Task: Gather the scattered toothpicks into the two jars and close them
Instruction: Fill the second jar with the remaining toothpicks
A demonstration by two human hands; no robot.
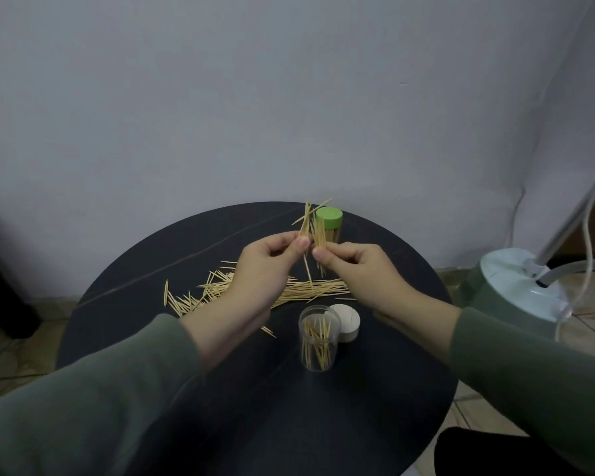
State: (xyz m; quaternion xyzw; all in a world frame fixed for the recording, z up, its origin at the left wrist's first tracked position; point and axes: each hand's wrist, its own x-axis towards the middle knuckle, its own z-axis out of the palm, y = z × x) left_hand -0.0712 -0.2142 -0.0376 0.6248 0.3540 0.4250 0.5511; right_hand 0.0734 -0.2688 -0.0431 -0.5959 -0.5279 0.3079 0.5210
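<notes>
**Both hands pinch toothpicks above the round bench**

The left hand (261, 266) pinches a few toothpicks (304, 231) between thumb and curled fingers, their tips splayed upward. The right hand (354, 269) pinches a tighter bundle of toothpicks (319, 235) just beside them, thumb tips nearly meeting. Both hands hover above the dark round bench (152, 269), sleeves green.

Scattered toothpicks (200, 297) lie in a loose band across the bench beneath the hands. Nearer the person stands 1 open clear jar (318, 341), upright and partly filled with toothpicks. Its white lid (349, 322) rests on the bench, touching the jar on its right. At the far edge stands the second jar (332, 231), capped with a green lid (328, 216).

A pale green lamp base (516, 290) stands on the floor to the right.
</notes>
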